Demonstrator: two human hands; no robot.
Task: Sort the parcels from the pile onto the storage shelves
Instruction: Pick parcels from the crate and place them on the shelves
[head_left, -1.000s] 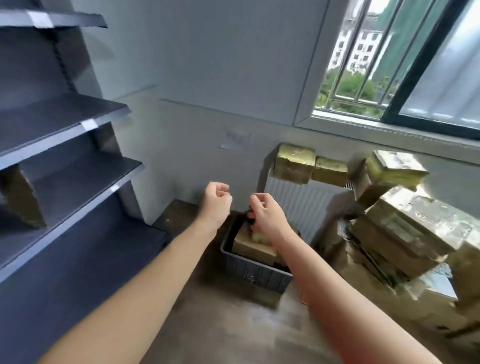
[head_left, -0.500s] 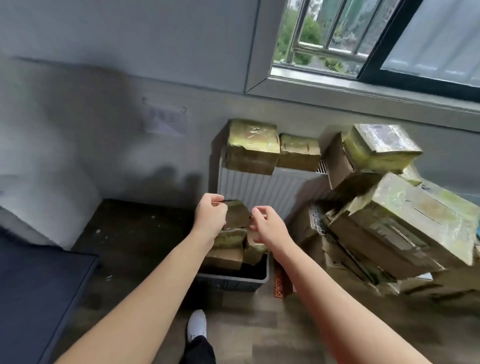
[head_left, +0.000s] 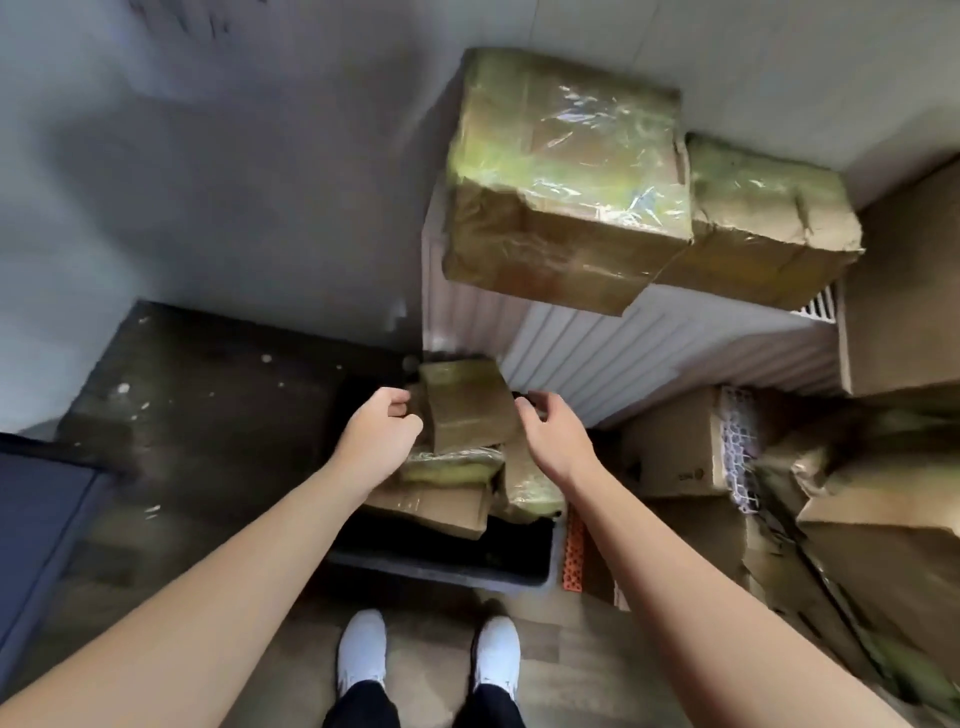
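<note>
Large wrapped parcel sits above the crate, untouched. Step: pick-up. Small parcel tops the crate's stack. Left hand and right hand flank it, fingers curled; grip possibly unmade, too blurred to tell. Next: clamp both sides, lift clear.

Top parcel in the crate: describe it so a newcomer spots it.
Find the white radiator; a dark crate sits at its foot. The top parcel is the tilted brown one between the left hand and right hand, highest on the heap.
</note>
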